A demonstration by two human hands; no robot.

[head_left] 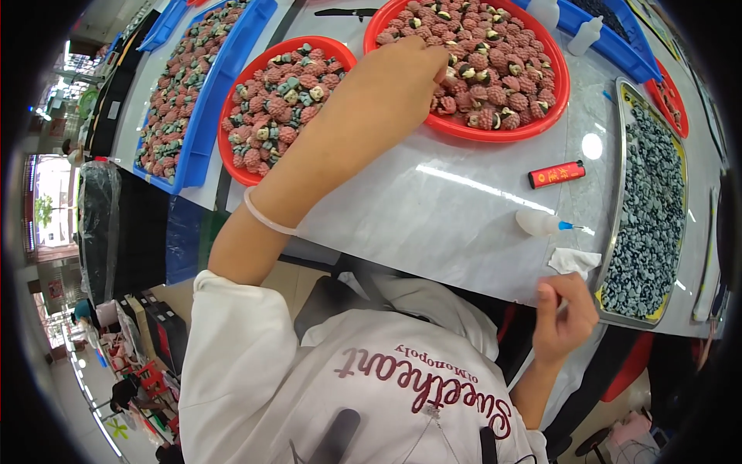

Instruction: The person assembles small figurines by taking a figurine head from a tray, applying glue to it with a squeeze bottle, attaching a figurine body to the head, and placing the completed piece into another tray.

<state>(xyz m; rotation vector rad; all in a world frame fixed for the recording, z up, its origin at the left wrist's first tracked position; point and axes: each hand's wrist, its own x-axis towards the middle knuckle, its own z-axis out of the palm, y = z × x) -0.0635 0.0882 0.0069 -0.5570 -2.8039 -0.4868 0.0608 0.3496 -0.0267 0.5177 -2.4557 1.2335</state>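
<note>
My left hand [410, 75] reaches over the near left rim of a large red basin [506, 136]. Its fingers bend downward, and their tips and anything in them are hidden. Pink knobbly, berry-like pieces [498, 97], some with cream and black bits, fill this basin. My right hand [568, 315] is raised by the table's near edge with fingers curled in, thumb against the index finger; anything pinched there is too small to make out. Just beyond it lie a crumpled white tissue [573, 261] and a small squeeze bottle [537, 223] with a blue needle tip.
A red lighter [556, 175] lies mid-table. At right is a metal tray [621, 193] of small dark grey-green pieces. Left stand a smaller red basin [224, 143] and a long blue tray [202, 127] of pink and grey-blue pieces. White bottles [585, 36] stand at the back.
</note>
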